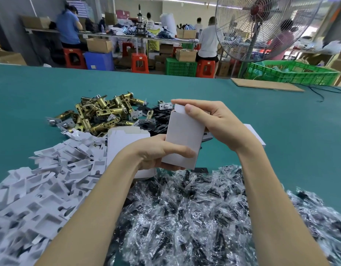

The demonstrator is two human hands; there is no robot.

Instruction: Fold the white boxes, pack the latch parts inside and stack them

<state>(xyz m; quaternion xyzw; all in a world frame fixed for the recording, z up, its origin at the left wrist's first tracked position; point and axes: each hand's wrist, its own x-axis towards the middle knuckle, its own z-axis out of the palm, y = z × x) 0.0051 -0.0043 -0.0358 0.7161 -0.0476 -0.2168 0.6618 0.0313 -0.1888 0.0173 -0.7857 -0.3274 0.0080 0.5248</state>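
Both hands on one white box (183, 139), held up over the green table (280, 131), just past the near heaps. Left hand (160, 152) grips the bottom end, thumb laid across the front face, fingers curled under. Right hand (210, 121) is wrapped round the top end; index finger and thumb press on the top flap (178, 109), which stands partly raised above the box mouth.

Box is upright, long axis running from the left hand up and away to the right hand, leaning a little to the right. Open end is the far, upper one, so the right hand is nearer to the flap. Judgement: closing stage for this box; next move looks like the right hand tucking the flap in while the left steadies the base. Whether a part is already inside cannot be seen.

Outward from the box:
- pile of brass latch parts (100, 114) beyond and to the left, with black plates (162, 120) beside it
- flat unfolded box (125, 143) under the left wrist
- white card inserts (46, 179) heaped at near left
- small clear bags (185, 208) with dark contents heaped at near centre and right
- another white box (256, 135) behind the right wrist, mostly hidden

Far side: fan (261, 25), green crates (292, 72), seated workers.
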